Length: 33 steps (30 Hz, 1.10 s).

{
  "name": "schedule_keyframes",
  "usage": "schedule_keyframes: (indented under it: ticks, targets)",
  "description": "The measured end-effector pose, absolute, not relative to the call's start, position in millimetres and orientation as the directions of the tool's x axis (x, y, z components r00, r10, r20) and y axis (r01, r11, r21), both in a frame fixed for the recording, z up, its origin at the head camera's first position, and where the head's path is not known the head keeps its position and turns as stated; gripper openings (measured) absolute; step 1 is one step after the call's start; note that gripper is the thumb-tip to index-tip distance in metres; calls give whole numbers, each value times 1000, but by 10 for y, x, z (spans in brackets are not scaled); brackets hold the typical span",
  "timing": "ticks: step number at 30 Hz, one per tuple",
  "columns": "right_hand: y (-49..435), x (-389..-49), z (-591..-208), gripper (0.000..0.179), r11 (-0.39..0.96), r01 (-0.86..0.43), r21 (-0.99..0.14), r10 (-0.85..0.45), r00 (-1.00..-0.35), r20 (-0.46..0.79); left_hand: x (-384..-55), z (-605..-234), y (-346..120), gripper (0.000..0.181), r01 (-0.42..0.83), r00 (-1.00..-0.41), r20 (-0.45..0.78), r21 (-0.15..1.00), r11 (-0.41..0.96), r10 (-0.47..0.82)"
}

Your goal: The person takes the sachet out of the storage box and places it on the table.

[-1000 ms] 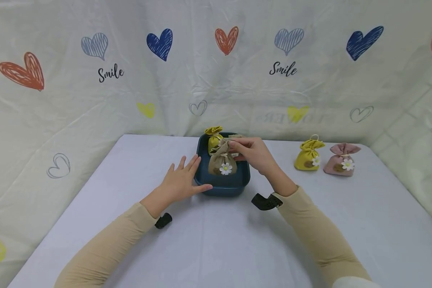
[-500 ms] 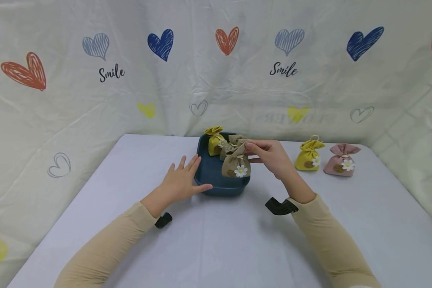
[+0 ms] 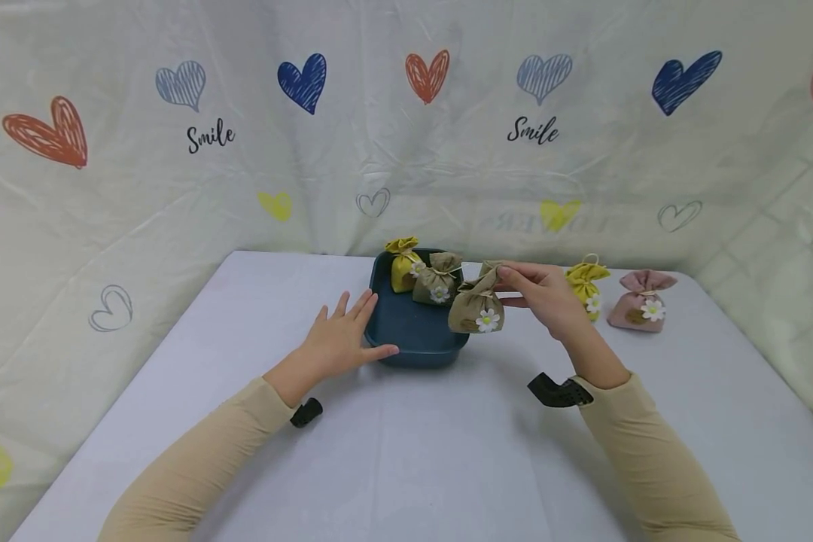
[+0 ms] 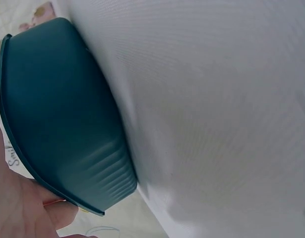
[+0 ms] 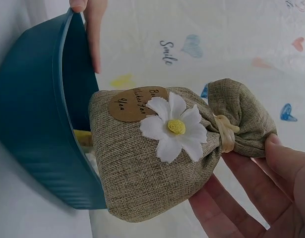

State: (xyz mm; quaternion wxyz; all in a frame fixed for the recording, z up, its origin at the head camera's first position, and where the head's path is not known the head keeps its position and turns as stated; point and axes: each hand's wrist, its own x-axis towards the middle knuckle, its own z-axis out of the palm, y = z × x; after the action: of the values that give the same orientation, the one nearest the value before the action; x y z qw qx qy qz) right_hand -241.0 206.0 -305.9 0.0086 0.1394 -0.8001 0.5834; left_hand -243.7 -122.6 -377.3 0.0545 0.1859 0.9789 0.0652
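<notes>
My right hand (image 3: 545,297) pinches the gathered neck of a brown burlap pouch (image 5: 147,163), holding it up by the right rim of a dark teal basin (image 3: 413,324). A white cloth daisy and an oval tag with writing adorn that pouch in the right wrist view. With fingers spread, my left hand (image 3: 335,339) rests against the basin's left rim, its thumb over the front edge. Inside the basin, toward the back, sit a yellow pouch (image 3: 402,271) and another brown pouch (image 3: 436,280). In the left wrist view the basin's outer wall (image 4: 63,104) fills the left side.
A second yellow pouch (image 3: 585,282), partly hidden behind my right hand, stands on the white table (image 3: 433,452). To its right is a pink pouch (image 3: 640,305) with a daisy. A curtain (image 3: 379,150) printed with hearts hangs behind the table.
My right hand has moved right with the brown pouch, from above the basin to its right rim. The brown pouch left inside now shows fully. My left hand stays put.
</notes>
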Motion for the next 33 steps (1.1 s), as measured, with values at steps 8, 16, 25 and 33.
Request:
schedule_keyframes:
  ticks: [8, 16, 25, 33]
  targets:
    - [2282, -2405, -3047, 44, 238, -258, -936, -204, -956, 212, -2428, -3755, -1220, 109, 356, -925, -84, 152, 922, 371]
    - [2468, -2348, -3115, 30, 250, -243, -937, -161, -965, 207, -2423, -3769, -1222, 108, 360, -923, -83, 155, 920, 376]
    - [2678, -2292, -3131, 22, 222, -206, -953, -117, -976, 184, -2419, -3770, -1225, 109, 359, -924, -78, 155, 920, 374]
    - [2876, -2294, -3168, 23, 275, -211, -938, -134, -975, 179, -2406, -3754, -1228, 109, 360, -924, -75, 155, 920, 375]
